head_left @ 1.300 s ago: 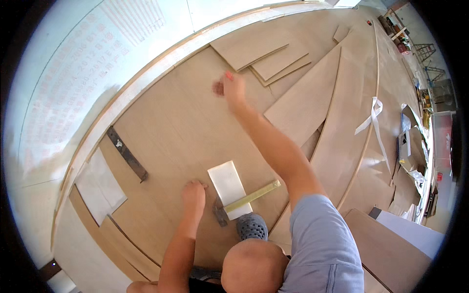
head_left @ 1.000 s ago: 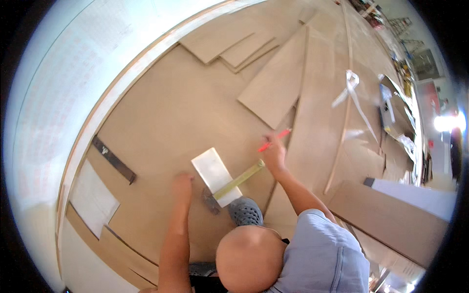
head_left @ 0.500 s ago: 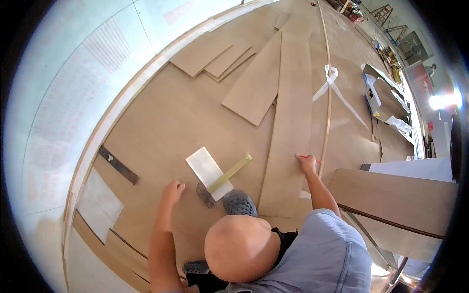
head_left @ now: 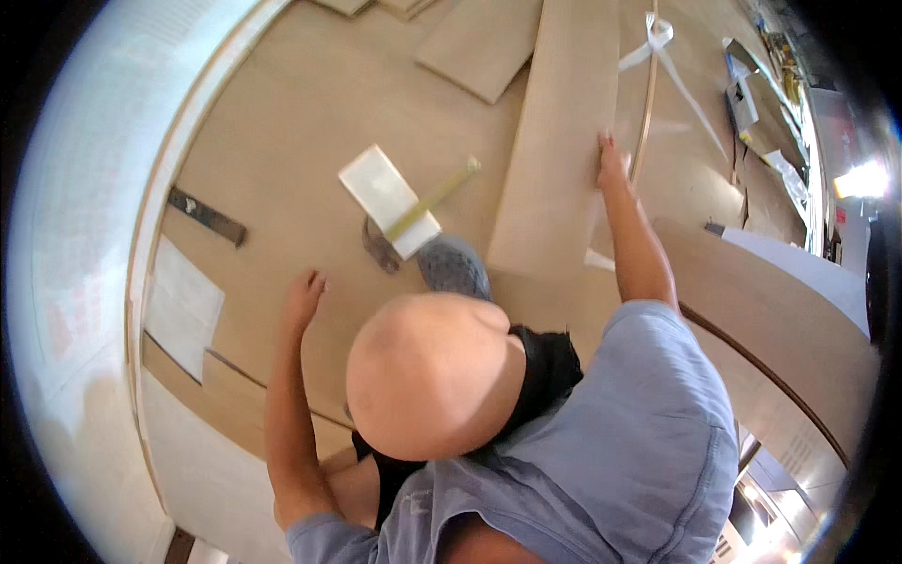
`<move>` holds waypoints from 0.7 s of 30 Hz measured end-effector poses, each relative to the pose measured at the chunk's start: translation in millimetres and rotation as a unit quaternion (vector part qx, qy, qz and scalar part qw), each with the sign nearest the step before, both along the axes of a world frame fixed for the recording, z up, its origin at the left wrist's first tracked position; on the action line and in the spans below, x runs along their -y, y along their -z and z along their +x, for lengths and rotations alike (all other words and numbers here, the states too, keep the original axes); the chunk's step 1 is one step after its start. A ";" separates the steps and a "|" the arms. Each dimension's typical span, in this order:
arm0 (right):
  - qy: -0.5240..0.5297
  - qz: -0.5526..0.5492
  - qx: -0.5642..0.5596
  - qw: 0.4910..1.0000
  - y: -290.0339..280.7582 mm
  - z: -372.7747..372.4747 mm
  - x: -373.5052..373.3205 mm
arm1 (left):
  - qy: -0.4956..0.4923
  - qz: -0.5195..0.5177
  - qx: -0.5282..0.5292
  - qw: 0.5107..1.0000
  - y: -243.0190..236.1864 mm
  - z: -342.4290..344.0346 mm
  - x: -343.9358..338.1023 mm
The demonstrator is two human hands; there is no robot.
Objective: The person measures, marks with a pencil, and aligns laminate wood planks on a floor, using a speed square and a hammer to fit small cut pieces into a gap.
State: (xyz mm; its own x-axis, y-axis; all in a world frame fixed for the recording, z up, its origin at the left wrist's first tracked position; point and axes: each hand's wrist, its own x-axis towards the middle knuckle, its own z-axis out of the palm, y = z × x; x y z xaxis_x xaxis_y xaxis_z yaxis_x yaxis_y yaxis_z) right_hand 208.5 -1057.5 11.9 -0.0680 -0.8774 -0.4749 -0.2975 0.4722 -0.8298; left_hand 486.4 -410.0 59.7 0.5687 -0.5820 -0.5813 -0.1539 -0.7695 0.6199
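Note:
My right hand is closed at the right edge of a long tan board, with a small red bit of the pencil showing at its blurred fingers. My left hand is held low on the left, fingers curled with nothing visible in them. Between my hands a white block lies on the tan floor sheet, crossed by the yellow-green handle of a hammer. A dark flat metal bar lies at the left. Just below the block are my grey clog and bent bare knee.
A white wall with a pale edge strip curves along the left. More boards lie ahead. To the right are a white strap, a thin wooden strip, torn cardboard packaging and stacked panels, with a bright light beyond.
My right hand came down from over the floor with the red pencil, swung right to the long board, and now reaches further forward along it. The view has shifted, bringing more shirt into frame.

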 end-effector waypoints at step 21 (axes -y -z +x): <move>-0.193 0.154 0.093 0.965 -10.2 126.6 -224.1 | -0.548 -0.199 -0.238 0.777 2.7 -34.2 54.1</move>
State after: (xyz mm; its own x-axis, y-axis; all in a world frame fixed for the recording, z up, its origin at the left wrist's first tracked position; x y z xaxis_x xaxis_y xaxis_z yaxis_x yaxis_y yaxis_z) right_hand 335.1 -833.4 22.1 0.3472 -0.6359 -0.6893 -0.3609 0.5878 -0.7240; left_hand 452.2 -464.1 57.0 0.6259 -0.0881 -0.7749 0.7773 -0.0099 0.6290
